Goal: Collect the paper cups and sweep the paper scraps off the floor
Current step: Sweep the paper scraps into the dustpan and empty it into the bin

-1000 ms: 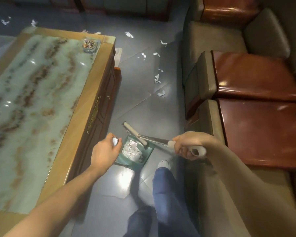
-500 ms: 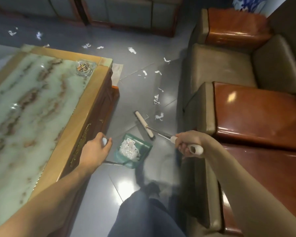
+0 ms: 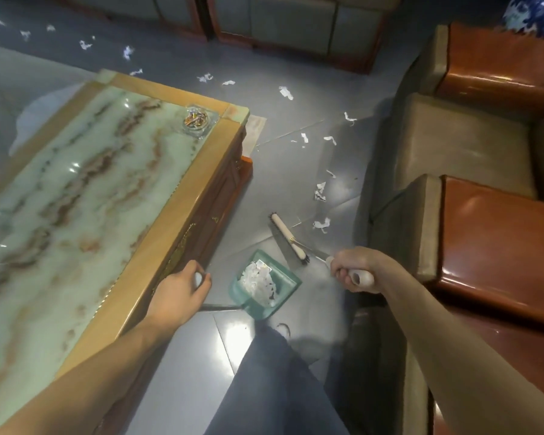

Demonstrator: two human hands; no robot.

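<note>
A green dustpan (image 3: 288,285) sits low over the grey floor, with a heap of white paper scraps (image 3: 258,277) inside. My left hand (image 3: 178,291) grips the white top of its long handle beside the table's edge. My right hand (image 3: 354,271) grips the white handle of a broom, whose cream head (image 3: 288,238) rests on the floor just beyond the dustpan. Loose paper scraps (image 3: 321,224) lie right of the broom head, and more scraps (image 3: 320,190) trail away toward the far sofas. No paper cups are in view.
A marble-topped wooden coffee table (image 3: 157,237) stands on the left, with a glass ashtray (image 3: 197,120) at its far corner. Leather armchairs (image 3: 496,240) line the right side. My leg in blue trousers (image 3: 274,381) stands in the aisle between them.
The broom head has moved forward, away from the dustpan and toward the loose scraps. My view has shifted forward, and both hands keep their grips.
</note>
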